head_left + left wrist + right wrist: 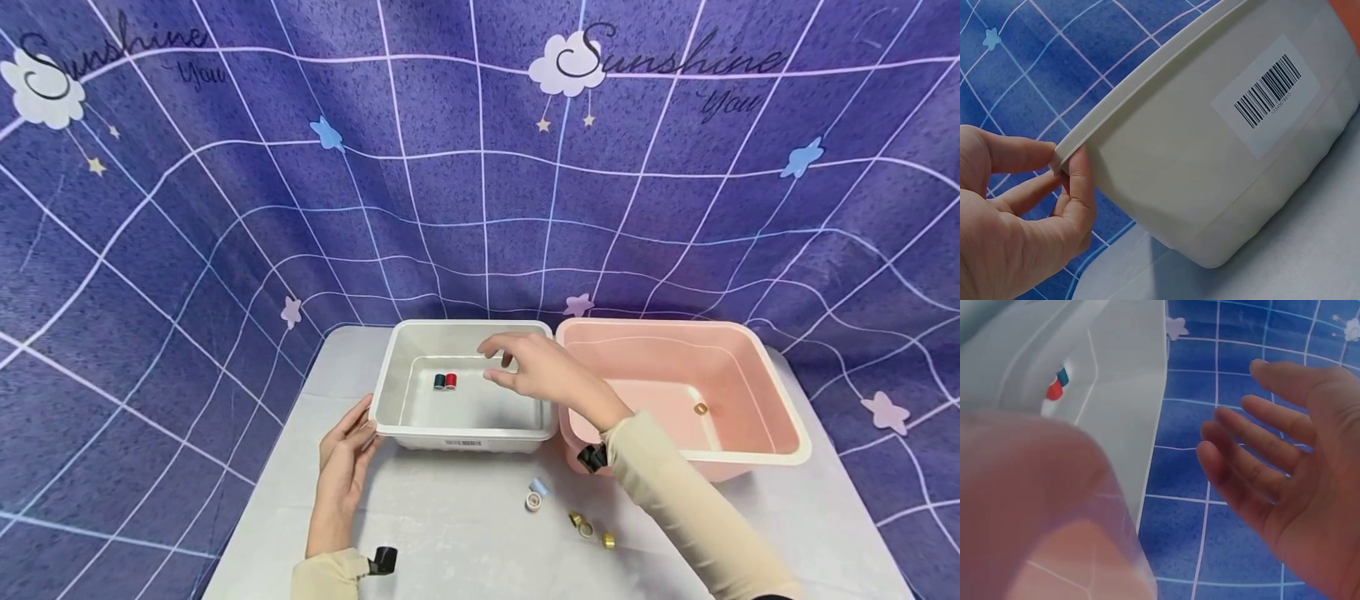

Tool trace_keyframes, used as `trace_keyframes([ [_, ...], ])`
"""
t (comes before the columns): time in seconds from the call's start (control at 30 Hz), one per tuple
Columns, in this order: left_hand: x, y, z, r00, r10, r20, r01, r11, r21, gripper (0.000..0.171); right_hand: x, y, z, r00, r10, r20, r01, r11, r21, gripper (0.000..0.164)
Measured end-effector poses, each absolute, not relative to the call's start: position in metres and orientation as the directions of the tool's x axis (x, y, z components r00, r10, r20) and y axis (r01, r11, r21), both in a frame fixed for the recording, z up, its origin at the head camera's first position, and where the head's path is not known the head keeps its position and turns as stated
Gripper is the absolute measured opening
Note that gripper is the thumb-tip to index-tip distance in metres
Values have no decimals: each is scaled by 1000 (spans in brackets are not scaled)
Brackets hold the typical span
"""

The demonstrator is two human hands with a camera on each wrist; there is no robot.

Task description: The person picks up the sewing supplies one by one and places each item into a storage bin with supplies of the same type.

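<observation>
At its near left corner, the white plastic basin [465,434] has its rim pinched by my left hand [347,454], thumb and fingers on either side of the lip in the left wrist view. My right hand [536,364] hovers over the basin's right part, fingers loosely bent and apart, holding nothing; the right wrist view shows its palm bare. Inside the basin, a dark teal thread spool [439,382] and a red thread spool [451,381] stand side by side on the floor. A barcode label [1267,97] is stuck on the basin's near wall.
A pink basin [678,457] stands right beside the white one, with a small gold ring-like piece [701,409] inside. On the table in front lie a light blue spool [539,487], a white spool [533,501] and several gold pieces [609,541]. A patterned blue curtain [450,192] hangs behind.
</observation>
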State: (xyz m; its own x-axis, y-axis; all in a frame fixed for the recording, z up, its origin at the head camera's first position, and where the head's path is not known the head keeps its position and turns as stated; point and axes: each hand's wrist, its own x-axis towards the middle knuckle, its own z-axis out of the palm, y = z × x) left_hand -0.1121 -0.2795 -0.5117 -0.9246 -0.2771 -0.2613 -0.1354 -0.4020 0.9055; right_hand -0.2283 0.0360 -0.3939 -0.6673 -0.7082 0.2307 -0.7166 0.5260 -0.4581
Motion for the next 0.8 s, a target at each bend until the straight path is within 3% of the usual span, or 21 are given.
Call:
trace_keyframes([
  [0.37, -112, -280, -513, -928, -267, -261, -136, -410, 902, 56, -200, 57, -401, -744, -627, 229, -616, 512, -599, 32],
  [0.8, -114, -281, -514, -930, -256, -263, -141, -413, 900, 57, -165, 84, -413, -763, -580, 286, -593, 452, -666, 30],
])
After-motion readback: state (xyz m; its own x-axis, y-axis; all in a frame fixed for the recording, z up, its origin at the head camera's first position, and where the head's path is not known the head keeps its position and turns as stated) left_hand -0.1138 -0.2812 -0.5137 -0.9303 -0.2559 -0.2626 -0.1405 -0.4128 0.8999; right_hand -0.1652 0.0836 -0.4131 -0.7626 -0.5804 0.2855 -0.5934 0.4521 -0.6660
